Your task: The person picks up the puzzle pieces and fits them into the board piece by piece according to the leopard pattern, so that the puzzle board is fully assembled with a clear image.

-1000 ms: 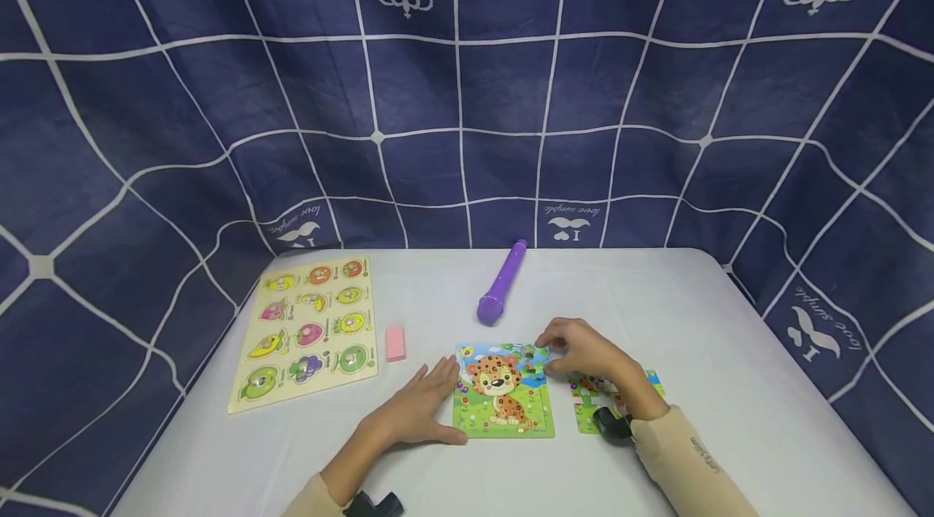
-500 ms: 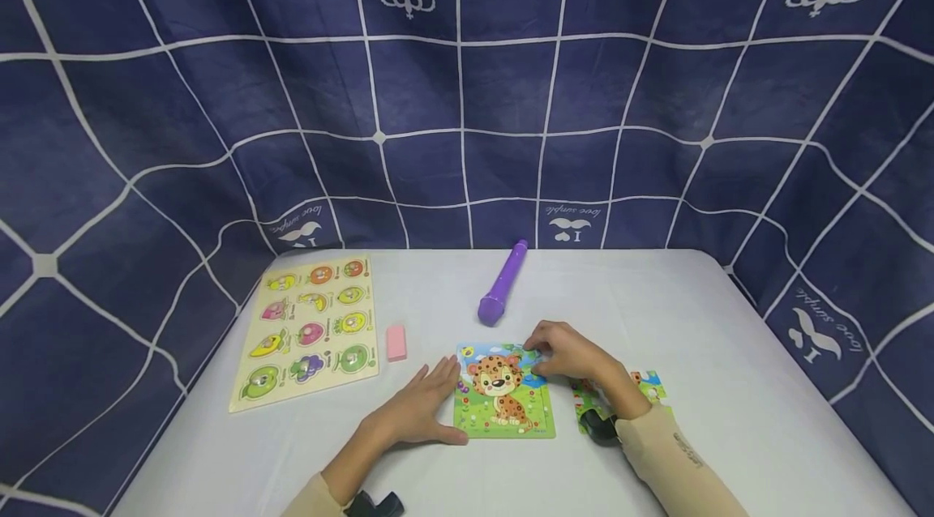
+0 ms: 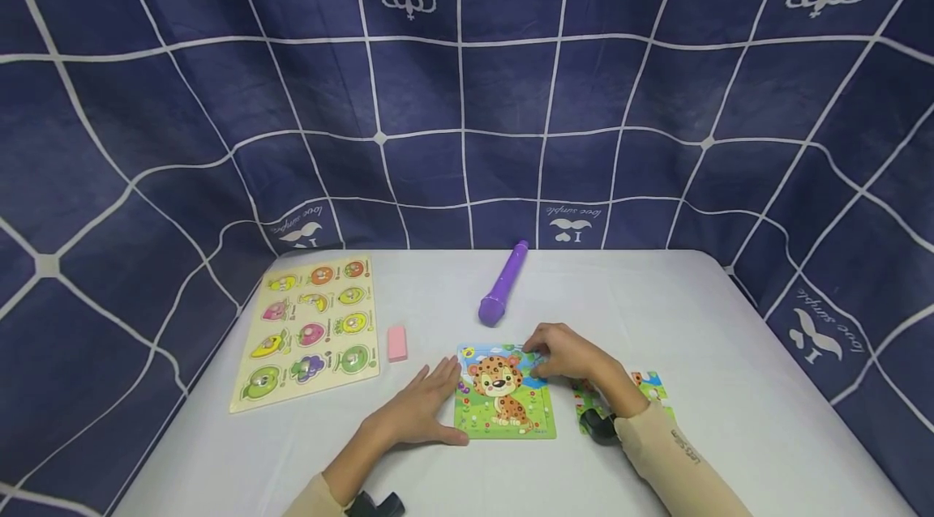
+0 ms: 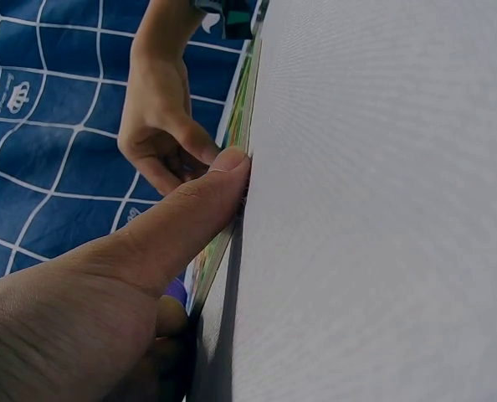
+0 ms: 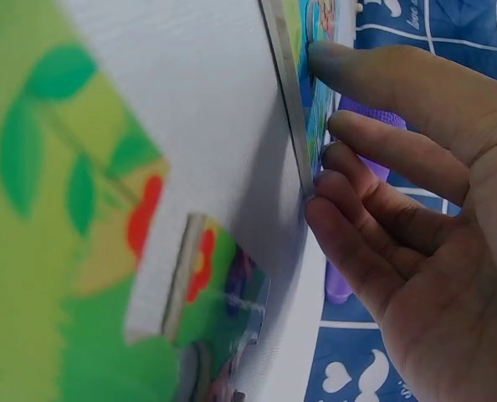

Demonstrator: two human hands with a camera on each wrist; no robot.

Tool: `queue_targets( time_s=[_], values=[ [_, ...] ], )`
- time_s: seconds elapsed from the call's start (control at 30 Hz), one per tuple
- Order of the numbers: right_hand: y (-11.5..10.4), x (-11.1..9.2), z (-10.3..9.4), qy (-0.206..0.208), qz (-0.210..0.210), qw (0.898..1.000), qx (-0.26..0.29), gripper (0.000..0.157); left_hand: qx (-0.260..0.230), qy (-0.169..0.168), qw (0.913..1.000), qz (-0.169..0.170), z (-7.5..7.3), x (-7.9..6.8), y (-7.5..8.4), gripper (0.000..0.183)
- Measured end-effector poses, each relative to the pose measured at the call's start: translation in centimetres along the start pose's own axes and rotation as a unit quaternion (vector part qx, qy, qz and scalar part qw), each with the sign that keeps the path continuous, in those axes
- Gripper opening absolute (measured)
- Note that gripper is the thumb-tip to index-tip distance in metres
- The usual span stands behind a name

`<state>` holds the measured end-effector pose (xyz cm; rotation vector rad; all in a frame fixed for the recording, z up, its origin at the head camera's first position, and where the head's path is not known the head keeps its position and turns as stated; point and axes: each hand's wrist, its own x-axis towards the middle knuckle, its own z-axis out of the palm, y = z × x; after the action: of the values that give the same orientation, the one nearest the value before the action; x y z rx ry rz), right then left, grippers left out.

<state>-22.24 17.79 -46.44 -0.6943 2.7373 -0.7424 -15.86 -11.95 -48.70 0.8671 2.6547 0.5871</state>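
A leopard jigsaw puzzle (image 3: pixel 503 403) in a square frame lies in front of me on the white table. My left hand (image 3: pixel 416 408) rests at its left side, fingers extended along the edge and thumb at the lower left corner; in the left wrist view the thumb (image 4: pixel 202 197) presses the frame's edge. My right hand (image 3: pixel 569 355) is over the upper right corner, thumb and fingertips on a blue-edged jigsaw piece (image 5: pixel 309 21), largely hidden by the fingers. Beneath the right forearm lie more jigsaw pieces (image 3: pixel 649 385), partly covered.
A wooden fruit puzzle board (image 3: pixel 292 371) lies at the left, with a pink block (image 3: pixel 396 343) between it and the leopard puzzle. Behind the puzzle is a purple toy microphone (image 3: pixel 503 286). A blue checked curtain (image 3: pixel 503 87) stands round the table's far side.
My right hand has shifted slightly left, bringing its piece onto the puzzle's upper right corner, then held almost still. The left hand has stayed in place.
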Motion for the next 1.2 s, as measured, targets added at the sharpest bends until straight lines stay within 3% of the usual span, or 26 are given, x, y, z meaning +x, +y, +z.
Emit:
queue_targets(
  time_s=[0.3, 0.63, 0.93, 1.2],
  values=[
    [0.0, -0.5, 1.2, 0.012, 0.012, 1.000, -0.004, 0.028, 0.001, -0.014, 0.9999, -0.007, 0.5, -0.4, 0.0, 0.117],
    [-1.0, -0.3, 1.4, 0.022, 0.047, 0.999, 0.005, 0.029, 0.003, -0.005, 1.0000, -0.005, 0.3, -0.9, -0.3, 0.117],
    [-0.8, -0.6, 1.8, 0.022, 0.030, 0.999, 0.014, 0.029, 0.003, -0.001, 1.0000, -0.005, 0.8, -1.4, -0.1, 0.116],
    [-0.4, -0.2, 0.4, 0.030, 0.037, 0.999, 0.012, 0.029, 0.007, 0.006, 0.9999, 0.011, 0.0, -0.2, -0.1, 0.115]
  ],
)
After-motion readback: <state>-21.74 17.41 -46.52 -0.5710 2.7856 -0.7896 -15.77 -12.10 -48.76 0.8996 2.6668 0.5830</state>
